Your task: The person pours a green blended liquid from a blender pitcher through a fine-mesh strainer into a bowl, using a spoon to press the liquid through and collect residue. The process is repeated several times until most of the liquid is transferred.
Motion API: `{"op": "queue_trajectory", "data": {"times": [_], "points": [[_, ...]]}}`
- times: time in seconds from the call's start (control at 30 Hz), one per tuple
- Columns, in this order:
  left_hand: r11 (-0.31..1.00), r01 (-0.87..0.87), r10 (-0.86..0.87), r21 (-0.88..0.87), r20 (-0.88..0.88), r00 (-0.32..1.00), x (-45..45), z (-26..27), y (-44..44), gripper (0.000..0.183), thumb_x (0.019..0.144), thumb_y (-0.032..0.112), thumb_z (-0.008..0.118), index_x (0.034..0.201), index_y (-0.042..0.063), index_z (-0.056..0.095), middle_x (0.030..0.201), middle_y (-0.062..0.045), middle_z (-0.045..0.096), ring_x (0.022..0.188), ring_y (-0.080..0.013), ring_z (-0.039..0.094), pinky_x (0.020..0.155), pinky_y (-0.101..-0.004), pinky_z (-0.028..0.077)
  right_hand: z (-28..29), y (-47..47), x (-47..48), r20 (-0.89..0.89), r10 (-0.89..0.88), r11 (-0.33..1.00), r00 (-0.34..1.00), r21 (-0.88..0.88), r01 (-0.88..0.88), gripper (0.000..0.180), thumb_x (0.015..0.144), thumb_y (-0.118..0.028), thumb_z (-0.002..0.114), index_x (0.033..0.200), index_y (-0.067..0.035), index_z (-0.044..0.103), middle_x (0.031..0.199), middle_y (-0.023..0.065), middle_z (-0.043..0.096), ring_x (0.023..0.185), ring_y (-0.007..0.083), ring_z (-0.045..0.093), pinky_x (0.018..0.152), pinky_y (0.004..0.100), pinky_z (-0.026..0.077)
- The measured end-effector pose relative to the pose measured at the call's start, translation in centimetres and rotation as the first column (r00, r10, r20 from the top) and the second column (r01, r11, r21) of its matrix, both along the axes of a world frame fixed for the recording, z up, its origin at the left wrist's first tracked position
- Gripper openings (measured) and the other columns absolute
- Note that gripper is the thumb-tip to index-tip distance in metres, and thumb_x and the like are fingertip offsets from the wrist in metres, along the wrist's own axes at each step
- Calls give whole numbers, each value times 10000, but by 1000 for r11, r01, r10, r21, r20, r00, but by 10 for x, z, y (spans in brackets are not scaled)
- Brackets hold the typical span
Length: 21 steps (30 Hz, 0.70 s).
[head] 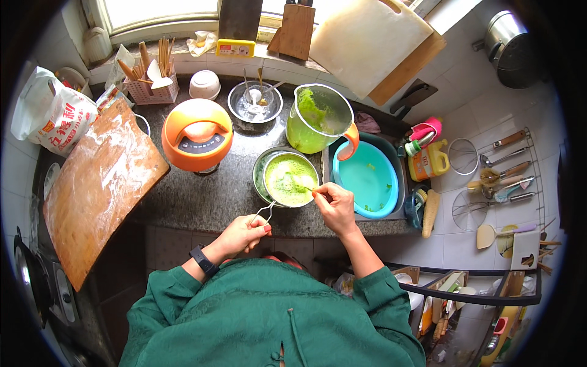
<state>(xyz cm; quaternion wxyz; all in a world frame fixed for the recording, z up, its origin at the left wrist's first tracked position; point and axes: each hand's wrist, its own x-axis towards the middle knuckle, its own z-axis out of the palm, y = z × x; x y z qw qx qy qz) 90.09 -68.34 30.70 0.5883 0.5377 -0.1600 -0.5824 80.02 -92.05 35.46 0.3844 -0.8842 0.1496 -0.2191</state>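
My left hand (245, 234) grips the wire handle of a round strainer (274, 202) that rests over a metal bowl (257, 183). Green, frothy pulp (286, 176) fills the strainer. In my right hand (334, 204), thumb and fingers pinch the thin handle of a utensil, perhaps a spoon, whose far end lies in the pulp. Behind the bowl stands a clear pitcher (306, 130) with an orange handle and green residue on its inner wall. An orange appliance head (198, 133) with a control panel stands on the counter to the left.
A floured wooden board (98, 197) juts over the counter's left edge, beside a flour bag (64, 114). The sink at right holds a turquoise basin (367, 179). Behind are a steel bowl of spoons (234, 108), a white bowl (204, 85) and a chopstick basket (153, 94).
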Motion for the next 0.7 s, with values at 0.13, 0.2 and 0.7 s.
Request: {"op": "queue_trajectory", "data": {"times": [0.13,0.2,0.7], "points": [[1000,7,-7,10,1,1000,2,-1,-1,197,929,262,584,853,80,581,548,55,474,425,-25,408,385,-183,324,4,4,-3,-68,5,978,998,207,9,59,785,-25,653,790,32,640,693,81,631,569,90,582,522,233,447],[1000,14,-14,24,10,1000,3,2,0,192,929,260,585,854,83,582,550,55,478,425,-25,410,385,-185,324,11,-1,-2,-64,3,968,998,250,13,46,783,-11,654,791,34,644,691,75,625,580,80,578,529,219,444],[1000,14,-14,-4,41,999,5,-1,-3,187,922,252,595,880,70,597,551,45,486,433,-30,415,388,-194,318,19,-5,16,-31,104,993,994,-58,-105,48,747,-12,671,790,4,655,728,128,641,647,249,629,581,309,484]]}}
